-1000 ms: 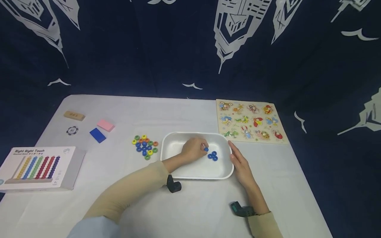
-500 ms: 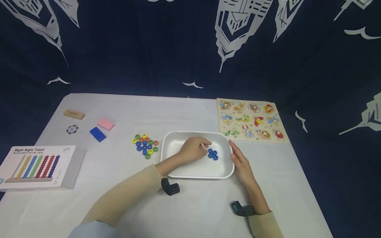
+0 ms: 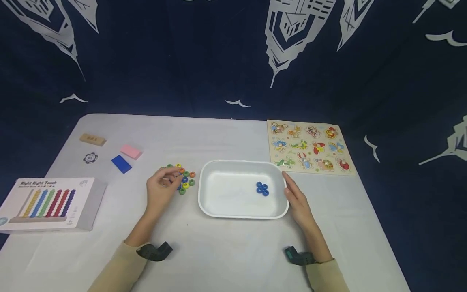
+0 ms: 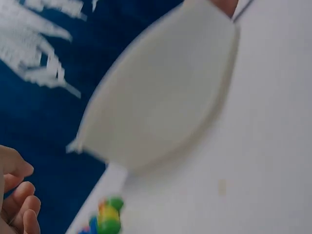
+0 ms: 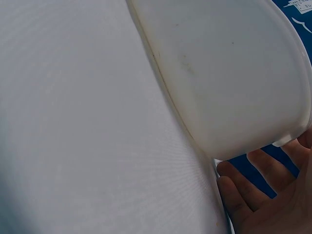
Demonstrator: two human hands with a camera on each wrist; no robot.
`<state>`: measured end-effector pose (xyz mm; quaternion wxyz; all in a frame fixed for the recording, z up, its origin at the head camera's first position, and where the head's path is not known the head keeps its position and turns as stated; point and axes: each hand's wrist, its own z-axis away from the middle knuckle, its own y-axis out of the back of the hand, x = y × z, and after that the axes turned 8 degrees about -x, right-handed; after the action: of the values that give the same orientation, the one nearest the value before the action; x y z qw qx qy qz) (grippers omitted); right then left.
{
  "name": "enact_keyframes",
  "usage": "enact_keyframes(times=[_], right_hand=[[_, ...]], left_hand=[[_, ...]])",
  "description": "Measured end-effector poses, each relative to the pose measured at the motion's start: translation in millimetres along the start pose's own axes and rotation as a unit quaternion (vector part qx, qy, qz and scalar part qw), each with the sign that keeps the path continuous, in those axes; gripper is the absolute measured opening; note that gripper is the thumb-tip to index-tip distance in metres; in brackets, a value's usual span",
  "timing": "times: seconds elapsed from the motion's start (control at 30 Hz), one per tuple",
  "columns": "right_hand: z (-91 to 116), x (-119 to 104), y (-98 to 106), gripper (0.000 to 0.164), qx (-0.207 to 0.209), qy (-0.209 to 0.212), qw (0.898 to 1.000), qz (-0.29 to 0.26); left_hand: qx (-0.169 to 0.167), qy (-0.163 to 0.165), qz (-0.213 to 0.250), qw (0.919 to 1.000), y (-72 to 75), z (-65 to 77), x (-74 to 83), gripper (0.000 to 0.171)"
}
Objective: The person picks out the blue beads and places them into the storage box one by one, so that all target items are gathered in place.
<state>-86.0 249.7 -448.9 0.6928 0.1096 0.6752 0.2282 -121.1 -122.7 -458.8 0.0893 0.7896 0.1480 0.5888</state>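
Beads (image 3: 185,179) are lying center-left near the loosely parted left hand (image 3: 160,187), the straight-fingered right hand (image 3: 300,204) apparently steadying the center-frame tray (image 3: 228,192).

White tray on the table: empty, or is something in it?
Not empty: the head view shows four blue beads lying in the white tray, nearer the right hand.

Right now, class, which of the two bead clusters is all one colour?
The four-bead cluster inside the white tray: every one there is blue. The other cluster, by the left hand, mixes blue, green, yellow and orange.
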Motion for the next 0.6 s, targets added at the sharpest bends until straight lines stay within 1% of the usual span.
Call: enact_keyframes(times=[0.07,0.13,0.2,0.3,0.37,0.43,0.53,0.6], right_hand=[[1,-3,0,0.045,0.0,-0.003,1.0,0.002],[0,-1,0,0.045,0.001,-0.004,1.0,0.001],[-2,7,0,0.045,0.002,-0.005,1.0,0.0],[-5,19,-1,0.044,0.006,-0.005,1.0,0.004],[-6,24,-1,0.043,0.007,-0.001,1.0,0.005],[-6,27,-1,0.043,0.008,0.002,1.0,0.005],[-7,28,-1,0.043,0.008,0.006,1.0,0.004],[-6,28,-1,0.043,0.007,0.007,1.0,0.004]], left_hand=[[0.018,0.03,-0.003,0.9994,11.1,2.4,-16.5,0.026],[0.034,0.062,-0.014,0.9974,18.3,4.8,-28.5,0.026],[0.044,0.091,-0.012,0.9948,22.5,6.4,-35.7,0.026],[0.046,0.12,-0.018,0.9915,24.1,7.1,-41.9,0.027],[0.045,0.128,-0.031,0.9903,23.8,7.0,-44.4,0.027],[0.044,0.13,-0.056,0.989,22.4,7.0,-46.7,0.028],[0.038,0.127,-0.107,0.9854,19.6,7.6,-50.3,0.027],[0.031,0.118,-0.142,0.9824,18.0,8.0,-52.3,0.026]])
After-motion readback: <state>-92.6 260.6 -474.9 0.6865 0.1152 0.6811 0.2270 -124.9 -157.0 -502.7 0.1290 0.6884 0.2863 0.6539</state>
